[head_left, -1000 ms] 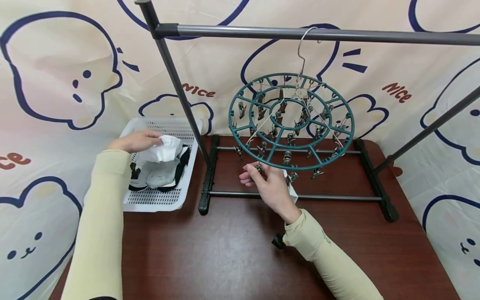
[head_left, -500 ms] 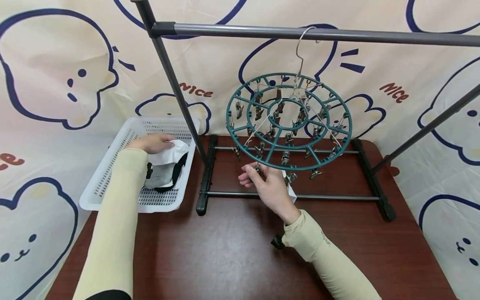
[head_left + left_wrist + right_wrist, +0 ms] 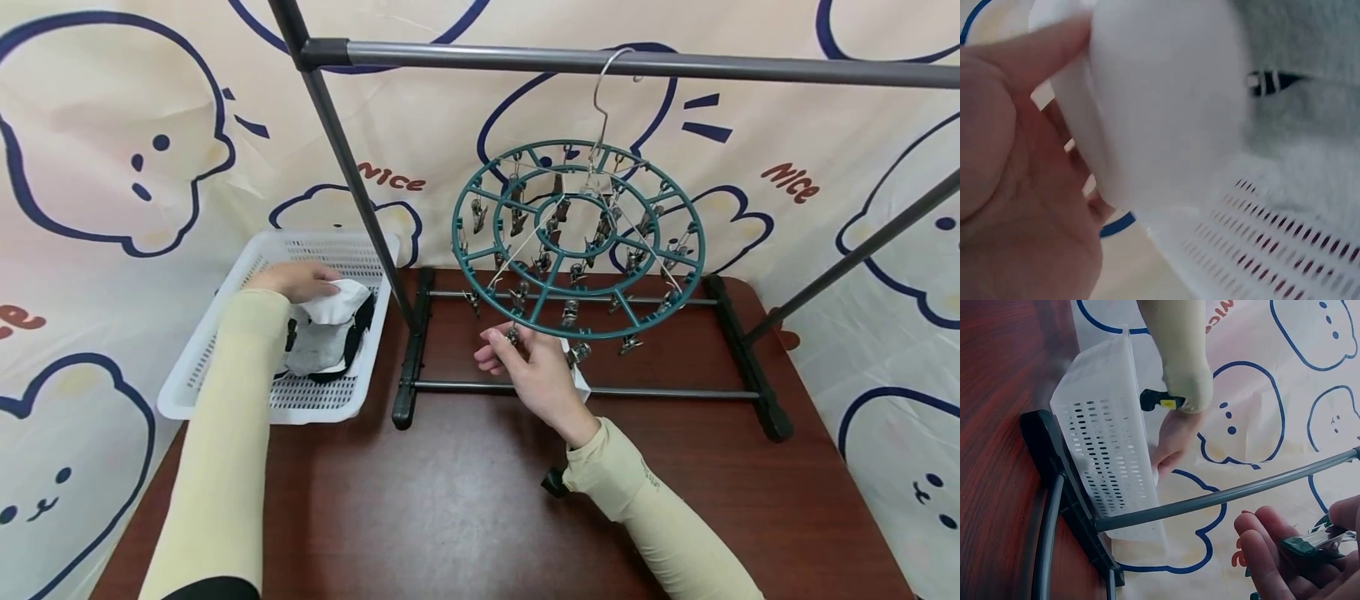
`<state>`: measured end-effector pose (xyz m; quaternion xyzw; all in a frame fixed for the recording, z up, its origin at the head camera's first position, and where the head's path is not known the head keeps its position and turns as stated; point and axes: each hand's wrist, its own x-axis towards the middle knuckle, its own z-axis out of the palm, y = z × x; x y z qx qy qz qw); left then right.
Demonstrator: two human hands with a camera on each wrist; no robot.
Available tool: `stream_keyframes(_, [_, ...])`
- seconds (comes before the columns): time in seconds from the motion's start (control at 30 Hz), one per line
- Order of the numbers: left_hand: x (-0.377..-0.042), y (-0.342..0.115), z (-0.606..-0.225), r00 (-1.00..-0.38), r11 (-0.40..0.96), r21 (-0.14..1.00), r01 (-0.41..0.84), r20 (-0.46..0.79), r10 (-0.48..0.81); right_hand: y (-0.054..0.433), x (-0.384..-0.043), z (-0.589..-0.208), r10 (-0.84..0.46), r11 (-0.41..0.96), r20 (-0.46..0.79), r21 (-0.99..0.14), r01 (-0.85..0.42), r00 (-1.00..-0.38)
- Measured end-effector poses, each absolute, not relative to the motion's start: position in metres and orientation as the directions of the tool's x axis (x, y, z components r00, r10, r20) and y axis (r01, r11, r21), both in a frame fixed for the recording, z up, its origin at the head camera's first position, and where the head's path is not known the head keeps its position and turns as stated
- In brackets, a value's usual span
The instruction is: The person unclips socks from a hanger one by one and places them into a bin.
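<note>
In the head view my left hand (image 3: 295, 281) reaches into the white basket (image 3: 315, 412) and holds a white sock (image 3: 335, 304) by its edge. The left wrist view shows the thumb against the white fabric (image 3: 1166, 106), the fingers behind it. A grey garment (image 3: 313, 346) with dark parts lies just below the sock. My right hand (image 3: 538, 371) is under the front rim of the green round hanger (image 3: 542, 327); it pinches a metal clip (image 3: 1313, 544) with green ends between thumb and fingers. A white cloth (image 3: 581, 385) shows partly behind this hand.
The hanger hangs by a hook (image 3: 602, 96) from the grey rack bar (image 3: 465, 57). Several clips dangle from its rings. The rack's slanted post (image 3: 352, 167) stands between basket and hanger, with black feet (image 3: 405, 404) on the brown table (image 3: 420, 500).
My left hand has moved slightly right within the basket, still holding the white sock, which has shifted with it. My right hand stays at the same clip.
</note>
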<state>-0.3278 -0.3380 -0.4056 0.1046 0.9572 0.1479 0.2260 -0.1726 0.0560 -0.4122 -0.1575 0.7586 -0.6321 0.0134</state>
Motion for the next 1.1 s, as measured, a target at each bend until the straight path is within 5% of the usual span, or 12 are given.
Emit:
stream_keyframes(0.27, [-0.334, -0.331, -0.428, -0.925, 0.984, 0.122, 0.134, -0.342, 0.168, 0.058, -0.171, -0.411, -0.266, 0.169, 0.159, -0.963, -0.209, -0.951])
stream_keyframes(0.53, [-0.332, -0.325, -0.428, -0.966, 0.952, 0.187, 0.241, -0.049, 0.254, 0.057, -0.17, -0.41, -0.262, 0.206, 0.156, -0.955, -0.213, -0.953])
stream_keyframes(0.87, [-0.323, -0.31, -0.433, -0.919, 0.966, 0.208, 0.155, -0.328, 0.218, 0.056, -0.169, -0.409, -0.263, 0.204, 0.155, -0.956, -0.211, -0.952])
stream_keyframes(1.1, [-0.319, -0.31, -0.439, -0.903, 0.955, 0.26, 0.142, -0.36, 0.232, 0.055, -0.17, -0.411, -0.263, 0.193, 0.149, -0.96, -0.203, -0.953])
